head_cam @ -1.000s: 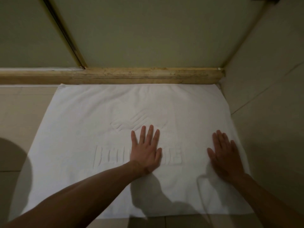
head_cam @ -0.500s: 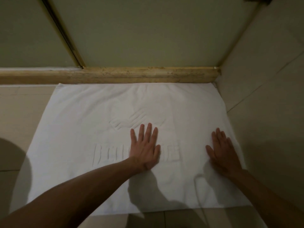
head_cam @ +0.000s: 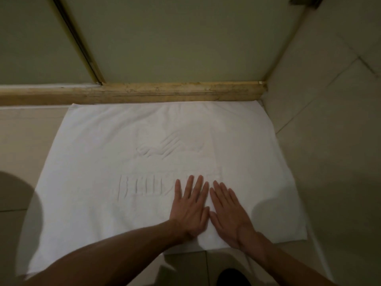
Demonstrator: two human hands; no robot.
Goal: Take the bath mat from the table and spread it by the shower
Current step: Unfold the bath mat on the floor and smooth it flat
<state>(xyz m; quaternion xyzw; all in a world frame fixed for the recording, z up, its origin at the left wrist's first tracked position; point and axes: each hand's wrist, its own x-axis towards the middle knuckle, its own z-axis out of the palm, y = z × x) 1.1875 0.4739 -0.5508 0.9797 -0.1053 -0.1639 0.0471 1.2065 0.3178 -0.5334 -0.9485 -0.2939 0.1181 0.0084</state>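
The white bath mat (head_cam: 99, 168) lies spread flat on the tiled floor, its far edge against the shower's worn wooden threshold (head_cam: 165, 92). Embossed lettering and a raised motif show in its middle. My left hand (head_cam: 190, 205) lies palm down on the mat near its front edge, fingers straight and spread. My right hand (head_cam: 228, 211) lies flat beside it, fingers straight, the two hands almost touching. Both forearms reach in from the bottom of the view.
The shower's glass panels (head_cam: 175, 38) with a dark vertical frame (head_cam: 78, 40) rise behind the threshold. A tiled wall (head_cam: 329, 120) runs close along the mat's right edge. Beige floor tiles (head_cam: 26, 141) lie to the left. Something dark (head_cam: 233, 277) shows at the bottom edge.
My right hand slid left across the mat from near its right edge to beside my left hand. Both hands now lie nearer the mat's front edge.
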